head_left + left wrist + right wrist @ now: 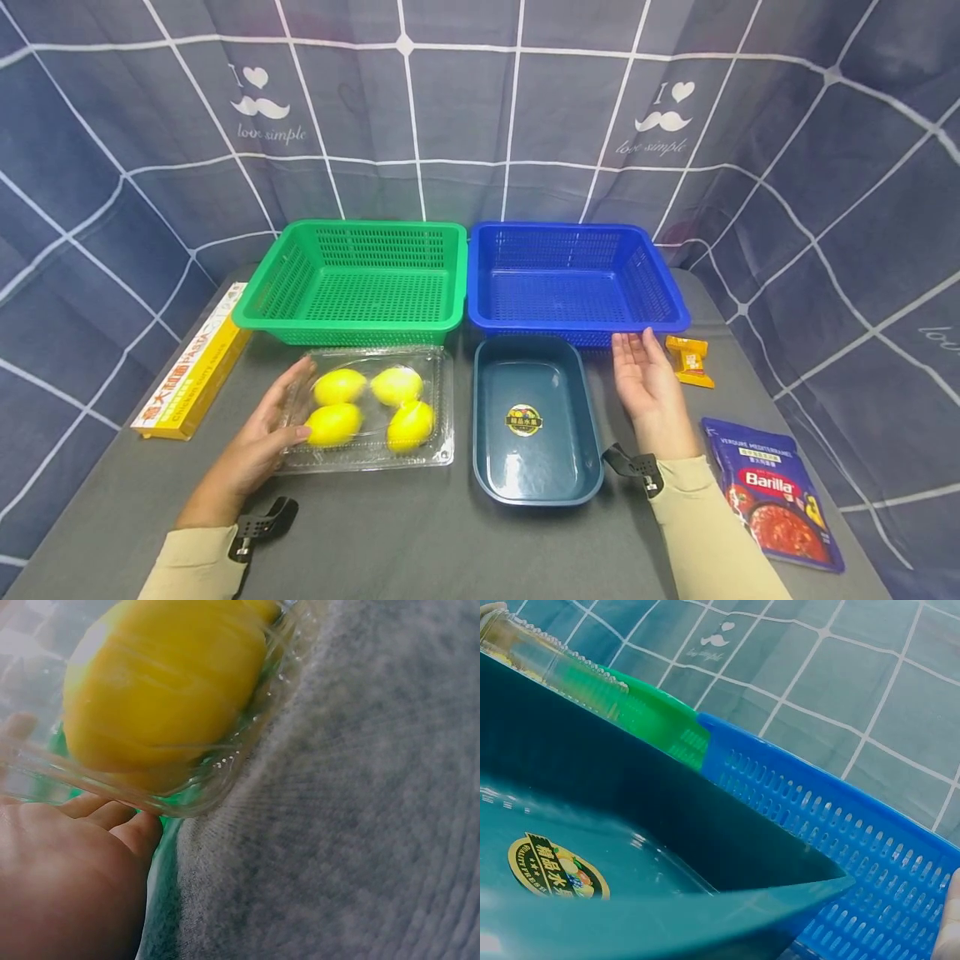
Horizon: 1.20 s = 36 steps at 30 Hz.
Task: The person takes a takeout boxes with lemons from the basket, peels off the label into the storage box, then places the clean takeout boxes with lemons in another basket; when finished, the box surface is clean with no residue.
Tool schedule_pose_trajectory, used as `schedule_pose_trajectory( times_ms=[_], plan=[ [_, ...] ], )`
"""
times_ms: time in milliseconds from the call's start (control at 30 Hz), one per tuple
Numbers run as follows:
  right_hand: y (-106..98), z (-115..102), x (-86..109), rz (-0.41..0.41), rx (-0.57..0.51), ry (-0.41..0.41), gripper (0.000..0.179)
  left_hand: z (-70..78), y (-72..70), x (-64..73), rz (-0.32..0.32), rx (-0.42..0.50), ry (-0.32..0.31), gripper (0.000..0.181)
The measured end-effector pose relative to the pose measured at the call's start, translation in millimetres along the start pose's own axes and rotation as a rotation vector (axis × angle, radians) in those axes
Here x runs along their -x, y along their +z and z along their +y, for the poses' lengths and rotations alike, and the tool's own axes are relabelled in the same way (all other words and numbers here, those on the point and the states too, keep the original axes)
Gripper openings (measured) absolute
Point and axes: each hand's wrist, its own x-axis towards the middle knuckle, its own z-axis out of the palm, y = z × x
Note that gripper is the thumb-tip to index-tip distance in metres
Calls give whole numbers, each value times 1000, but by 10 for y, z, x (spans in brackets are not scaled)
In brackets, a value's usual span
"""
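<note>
My left hand grips the left side of a clear plastic clamshell box, its thumb over the near left part. Several yellow lemons lie inside the box. In the left wrist view the fingers pass behind the box's edge, below a lemon. With fingers extended and palm turned up, my right hand holds nothing, its fingertips close to the blue basket's front rim; whether they touch it I cannot tell. Left of that hand sits a dark teal tray with a round fruit sticker.
A green basket stands beside the blue one at the back. At the far left lies a yellow pasta box. On the right are a small orange packet and a purple Barilla sauce pouch. Grey curtains surround the table.
</note>
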Motion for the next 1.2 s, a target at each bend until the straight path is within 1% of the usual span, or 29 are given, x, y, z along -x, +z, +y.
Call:
schedule_pose_trajectory(
  times_ms=[167,333,433,500,600,667,800,867,933,1033,1100,1200],
  plan=[
    [-12,6,-30,-16,13,-31,6,-19,-17,7,-7,-5,-6,91],
    [-22,7,-33,-18,13,-39,6,-21,-15,2,-13,1,14,90],
    [-30,2,-32,-13,12,-39,9,-10,3,-1,-1,7,26,89],
    [-34,-1,-32,-12,11,-38,11,1,26,-6,19,8,27,87],
    [-37,-3,-34,-11,16,-37,13,33,86,-9,82,8,10,81],
    [-30,-5,-44,-7,18,-35,11,69,138,-4,133,14,-15,77],
    [-7,3,-67,-7,22,-32,8,148,246,24,250,56,-59,73],
    [3,10,-70,-14,23,-31,7,182,286,37,299,90,-60,72],
    [5,14,-64,-22,25,-32,6,213,324,45,360,121,-61,72],
    [3,10,-43,-25,28,-32,5,260,370,55,436,162,-42,72],
    [-2,3,-34,-24,26,-32,5,292,397,65,501,190,-45,72],
    [-10,-7,-18,-13,16,-31,6,338,428,90,568,236,-59,71]
  ],
)
